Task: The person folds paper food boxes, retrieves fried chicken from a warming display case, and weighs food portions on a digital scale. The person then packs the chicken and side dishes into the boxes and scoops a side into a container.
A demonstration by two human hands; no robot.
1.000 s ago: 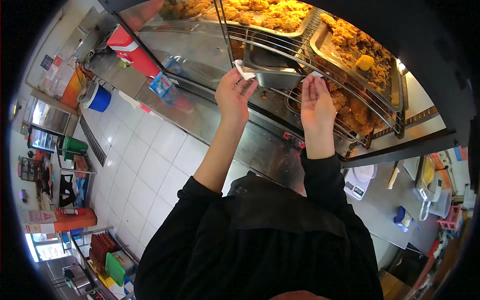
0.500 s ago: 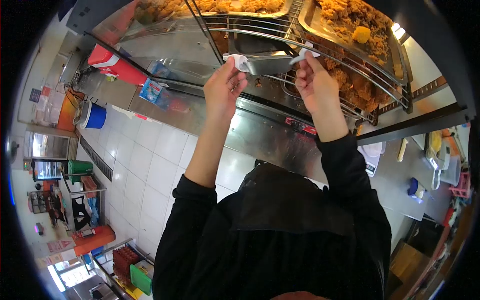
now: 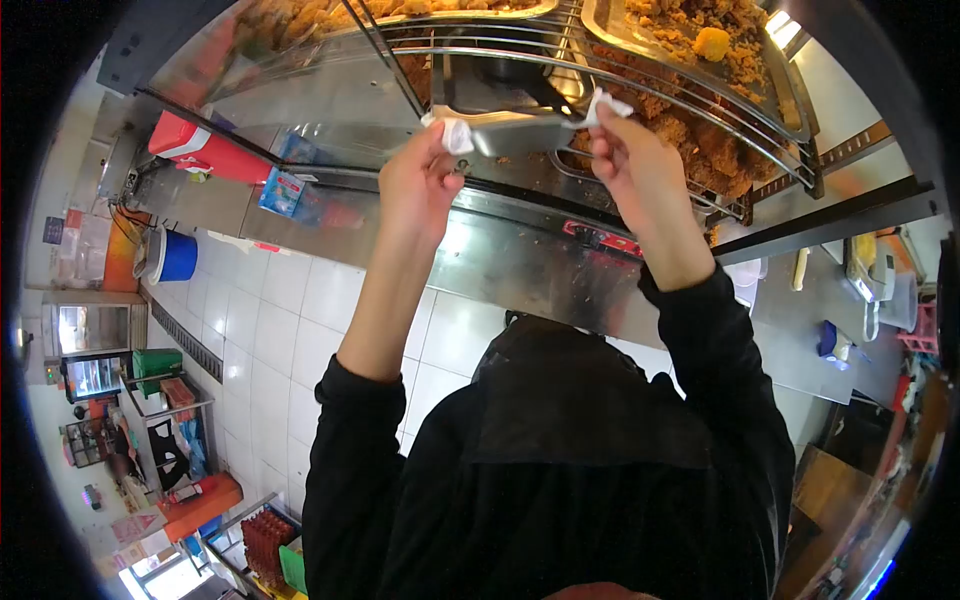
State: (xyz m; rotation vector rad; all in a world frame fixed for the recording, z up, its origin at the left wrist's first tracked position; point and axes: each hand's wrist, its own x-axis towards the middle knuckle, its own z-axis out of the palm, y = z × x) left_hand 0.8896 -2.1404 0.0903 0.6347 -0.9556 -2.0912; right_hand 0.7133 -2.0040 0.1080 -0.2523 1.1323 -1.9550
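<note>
At the open cabinet (image 3: 835, 225), below the wire rack (image 3: 575, 38), you have the metal tray (image 3: 522, 138). Judged stiff, fairly light, perhaps hot or slick; best held level by opposite ends. Your left hand (image 3: 414, 185) and right hand (image 3: 638, 162) each pinch one end through white wads (image 3: 457, 137).

A wire rack (image 3: 573, 38) carries two metal trays (image 3: 612, 38), both holding golden fried food (image 3: 735, 48).

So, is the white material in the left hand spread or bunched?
Bunched: the white material forms a small wad pinched in the left hand.
</note>
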